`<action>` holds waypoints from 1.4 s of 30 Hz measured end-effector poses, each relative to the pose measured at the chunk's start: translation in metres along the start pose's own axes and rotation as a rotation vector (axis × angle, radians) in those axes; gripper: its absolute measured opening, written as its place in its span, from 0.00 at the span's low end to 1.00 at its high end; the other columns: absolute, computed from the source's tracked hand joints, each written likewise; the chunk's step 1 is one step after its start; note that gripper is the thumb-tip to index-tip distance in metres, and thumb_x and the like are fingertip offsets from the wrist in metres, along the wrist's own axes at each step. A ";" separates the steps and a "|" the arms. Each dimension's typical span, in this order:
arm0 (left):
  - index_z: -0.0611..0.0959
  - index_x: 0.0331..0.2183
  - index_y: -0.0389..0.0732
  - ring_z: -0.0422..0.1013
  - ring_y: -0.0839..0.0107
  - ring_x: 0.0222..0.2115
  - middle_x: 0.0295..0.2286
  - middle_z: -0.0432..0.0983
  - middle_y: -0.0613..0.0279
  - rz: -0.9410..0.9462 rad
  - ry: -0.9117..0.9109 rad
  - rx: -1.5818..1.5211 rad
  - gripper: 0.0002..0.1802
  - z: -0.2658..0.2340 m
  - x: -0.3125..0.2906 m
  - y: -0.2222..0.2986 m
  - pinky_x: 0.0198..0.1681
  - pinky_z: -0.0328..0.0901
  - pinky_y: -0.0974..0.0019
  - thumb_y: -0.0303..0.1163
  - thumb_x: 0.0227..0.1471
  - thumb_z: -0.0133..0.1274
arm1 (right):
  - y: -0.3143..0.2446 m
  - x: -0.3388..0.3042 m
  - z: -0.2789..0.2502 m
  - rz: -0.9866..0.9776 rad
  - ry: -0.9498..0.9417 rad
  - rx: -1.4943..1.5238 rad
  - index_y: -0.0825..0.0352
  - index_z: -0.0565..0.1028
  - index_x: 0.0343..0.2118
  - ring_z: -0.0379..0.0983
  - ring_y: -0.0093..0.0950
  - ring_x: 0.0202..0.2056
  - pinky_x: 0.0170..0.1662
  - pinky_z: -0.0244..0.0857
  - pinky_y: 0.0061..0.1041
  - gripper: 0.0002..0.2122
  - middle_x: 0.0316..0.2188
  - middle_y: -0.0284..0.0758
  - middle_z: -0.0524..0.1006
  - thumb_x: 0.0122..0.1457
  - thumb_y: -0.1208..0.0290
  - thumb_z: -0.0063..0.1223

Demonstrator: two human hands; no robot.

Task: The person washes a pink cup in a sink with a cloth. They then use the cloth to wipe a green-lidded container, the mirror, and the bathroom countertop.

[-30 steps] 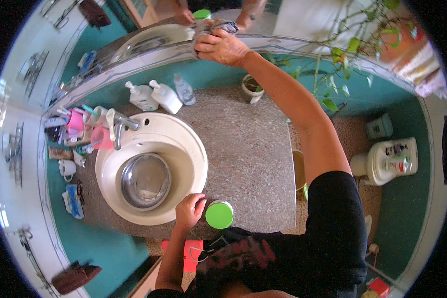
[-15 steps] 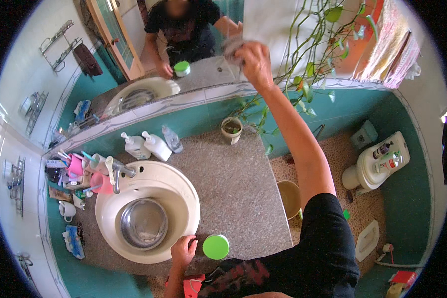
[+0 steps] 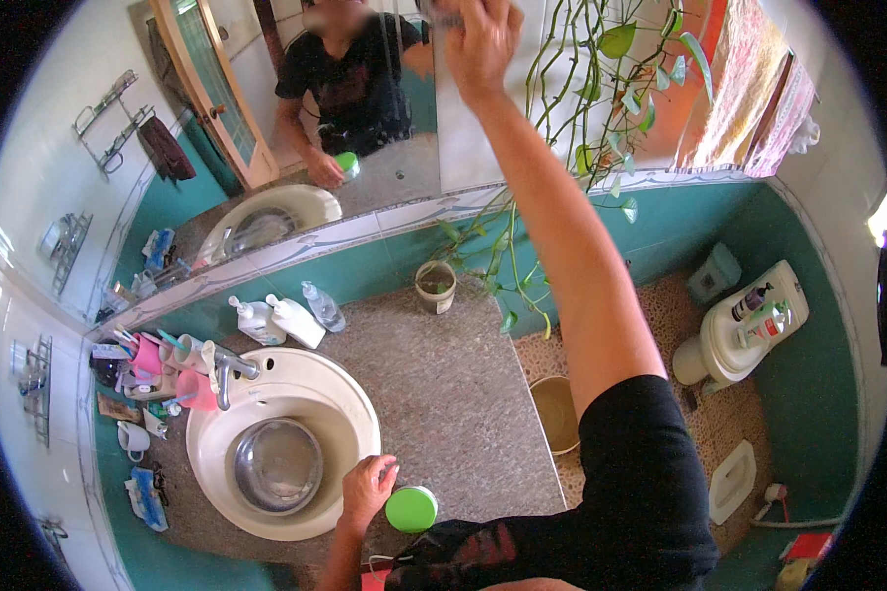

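Observation:
My right hand (image 3: 483, 44) is raised high at the top edge, fingers closed on a grey cloth (image 3: 445, 14) pressed to the upper right part of the mirror (image 3: 409, 148). Only a bit of the cloth shows; the picture's edge and my fingers hide the rest. Down at the right front rim of the cream sink (image 3: 367, 424), my left hand (image 3: 365, 490) rests with loosely curled fingers, and I see nothing in them. Close beside it on the counter stands a round tub with a bright green lid (image 3: 411, 509). A metal basin (image 3: 278, 466) sits inside the sink.
Pump bottles (image 3: 278, 320) and a potted plant (image 3: 435, 288) stand at the counter's back; vines (image 3: 586, 89) hang right of my raised arm. Pink cups (image 3: 195, 390) crowd the left. A bucket (image 3: 555, 414) and a toilet (image 3: 739, 335) are on the right.
My right hand has moved up and slightly left along the mirror with the grey cloth. The view has shifted a little; my left hand stays by the sink rim and tub.

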State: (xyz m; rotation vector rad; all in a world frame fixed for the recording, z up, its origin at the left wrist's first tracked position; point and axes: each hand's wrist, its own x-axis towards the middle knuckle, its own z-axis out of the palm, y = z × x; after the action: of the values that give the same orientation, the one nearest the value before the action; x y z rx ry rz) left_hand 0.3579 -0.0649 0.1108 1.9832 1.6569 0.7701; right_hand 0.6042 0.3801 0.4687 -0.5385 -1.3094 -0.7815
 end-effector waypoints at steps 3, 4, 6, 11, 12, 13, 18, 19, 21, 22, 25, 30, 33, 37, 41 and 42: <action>0.79 0.34 0.43 0.74 0.56 0.29 0.28 0.78 0.56 0.007 -0.053 0.041 0.09 0.002 0.011 0.013 0.31 0.68 0.58 0.33 0.48 0.57 | 0.000 -0.073 -0.030 0.131 -0.150 -0.021 0.56 0.78 0.26 0.63 0.40 0.43 0.46 0.57 0.36 0.14 0.38 0.32 0.72 0.37 0.83 0.48; 0.79 0.34 0.43 0.74 0.56 0.29 0.28 0.78 0.57 0.016 -0.058 0.033 0.09 0.003 0.014 0.016 0.31 0.68 0.58 0.34 0.49 0.57 | -0.005 -0.088 -0.037 0.164 -0.184 0.014 0.56 0.77 0.25 0.62 0.40 0.43 0.46 0.58 0.36 0.14 0.38 0.32 0.72 0.37 0.84 0.48; 0.79 0.34 0.44 0.74 0.57 0.29 0.29 0.78 0.58 0.018 -0.085 0.043 0.09 0.005 0.018 0.025 0.32 0.69 0.58 0.35 0.49 0.57 | -0.012 -0.113 -0.052 0.247 -0.278 0.045 0.57 0.77 0.23 0.63 0.39 0.42 0.46 0.59 0.35 0.14 0.37 0.31 0.72 0.36 0.86 0.47; 0.80 0.35 0.45 0.75 0.58 0.30 0.30 0.79 0.58 0.099 -0.089 0.090 0.10 0.013 0.022 0.038 0.32 0.69 0.61 0.36 0.49 0.57 | -0.021 -0.135 -0.070 0.426 -0.467 0.058 0.59 0.78 0.25 0.65 0.41 0.42 0.46 0.62 0.36 0.13 0.37 0.34 0.72 0.39 0.85 0.48; 0.80 0.35 0.45 0.76 0.58 0.30 0.30 0.79 0.58 0.072 -0.110 0.091 0.10 0.010 0.021 0.042 0.32 0.69 0.61 0.37 0.50 0.57 | -0.013 -0.133 -0.066 0.445 -0.442 0.147 0.59 0.79 0.27 0.67 0.41 0.42 0.45 0.63 0.36 0.13 0.37 0.35 0.73 0.39 0.84 0.50; 0.80 0.35 0.45 0.76 0.59 0.30 0.30 0.79 0.58 0.061 -0.131 0.085 0.10 0.009 0.025 0.046 0.32 0.69 0.61 0.37 0.50 0.57 | 0.009 -0.124 -0.061 0.454 -0.412 0.222 0.59 0.79 0.29 0.68 0.40 0.42 0.44 0.64 0.37 0.13 0.36 0.36 0.74 0.39 0.82 0.53; 0.81 0.36 0.45 0.77 0.62 0.29 0.30 0.80 0.59 -0.016 -0.065 -0.024 0.10 -0.003 0.038 0.039 0.31 0.69 0.63 0.37 0.51 0.57 | -0.013 -0.034 -0.077 1.156 -0.313 0.378 0.66 0.74 0.38 0.70 0.40 0.37 0.41 0.64 0.37 0.12 0.31 0.44 0.74 0.53 0.84 0.42; 0.81 0.36 0.44 0.77 0.64 0.30 0.31 0.80 0.59 -0.004 -0.026 -0.105 0.10 -0.001 0.050 0.039 0.32 0.70 0.65 0.37 0.51 0.56 | -0.004 -0.051 -0.073 0.788 -0.223 0.258 0.65 0.74 0.38 0.70 0.40 0.38 0.42 0.64 0.36 0.13 0.33 0.43 0.75 0.51 0.84 0.42; 0.81 0.37 0.43 0.78 0.66 0.31 0.32 0.80 0.59 -0.051 -0.002 -0.206 0.11 0.007 0.075 0.028 0.32 0.69 0.67 0.37 0.52 0.56 | 0.000 -0.095 -0.075 0.436 -0.159 0.154 0.64 0.74 0.39 0.70 0.39 0.38 0.43 0.64 0.35 0.14 0.35 0.42 0.75 0.50 0.84 0.43; 0.81 0.38 0.42 0.78 0.66 0.32 0.32 0.80 0.58 -0.107 -0.008 -0.230 0.12 0.009 0.090 0.024 0.33 0.69 0.66 0.36 0.52 0.56 | -0.006 -0.119 -0.078 0.533 -0.432 0.164 0.64 0.74 0.40 0.70 0.38 0.39 0.45 0.63 0.35 0.14 0.37 0.41 0.75 0.51 0.83 0.43; 0.79 0.42 0.39 0.77 0.65 0.36 0.35 0.79 0.55 -0.052 0.010 -0.131 0.17 0.024 0.147 0.012 0.38 0.69 0.65 0.36 0.51 0.57 | -0.020 -0.190 -0.104 0.785 -1.263 0.157 0.62 0.74 0.42 0.69 0.36 0.43 0.50 0.62 0.36 0.14 0.42 0.39 0.74 0.52 0.79 0.46; 0.76 0.47 0.39 0.75 0.62 0.38 0.38 0.78 0.53 -0.034 0.149 -0.283 0.26 0.056 0.236 -0.006 0.41 0.68 0.64 0.38 0.46 0.62 | -0.136 -0.266 -0.207 0.948 -0.742 0.668 0.66 0.76 0.41 0.70 0.35 0.44 0.49 0.63 0.28 0.18 0.38 0.40 0.75 0.43 0.82 0.51; 0.72 0.49 0.37 0.74 0.57 0.39 0.40 0.77 0.50 -0.109 0.108 -0.178 0.36 0.089 0.277 -0.074 0.42 0.68 0.62 0.41 0.40 0.66 | -0.177 -0.306 -0.244 1.207 -0.809 0.617 0.67 0.74 0.45 0.69 0.29 0.43 0.49 0.62 0.24 0.19 0.40 0.37 0.74 0.46 0.82 0.50; 0.69 0.46 0.33 0.70 0.54 0.45 0.43 0.72 0.44 -0.073 0.092 -0.005 0.44 0.130 0.315 -0.023 0.47 0.66 0.58 0.45 0.31 0.72 | -0.174 -0.384 -0.272 1.792 -0.378 0.384 0.71 0.71 0.47 0.68 0.30 0.44 0.50 0.61 0.27 0.17 0.41 0.38 0.71 0.52 0.76 0.52; 0.67 0.48 0.35 0.70 0.59 0.45 0.43 0.72 0.51 0.005 0.343 -0.401 0.49 0.152 0.332 -0.023 0.48 0.65 0.59 0.40 0.25 0.75 | -0.177 -0.391 -0.249 1.740 -0.368 0.329 0.70 0.71 0.49 0.68 0.31 0.46 0.52 0.59 0.27 0.18 0.43 0.38 0.71 0.53 0.75 0.53; 0.67 0.48 0.36 0.70 0.59 0.44 0.43 0.72 0.51 -0.008 0.396 -0.470 0.48 0.156 0.333 -0.032 0.47 0.65 0.59 0.41 0.26 0.75 | -0.181 -0.391 -0.240 1.767 -0.336 0.357 0.70 0.71 0.49 0.67 0.31 0.48 0.54 0.59 0.27 0.18 0.44 0.39 0.71 0.53 0.76 0.53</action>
State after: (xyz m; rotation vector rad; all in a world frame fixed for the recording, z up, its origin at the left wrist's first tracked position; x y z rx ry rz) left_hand 0.4801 0.2712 0.0188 1.5593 1.4968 1.4710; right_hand 0.5918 0.1648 0.0250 -1.2285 -0.7446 1.0058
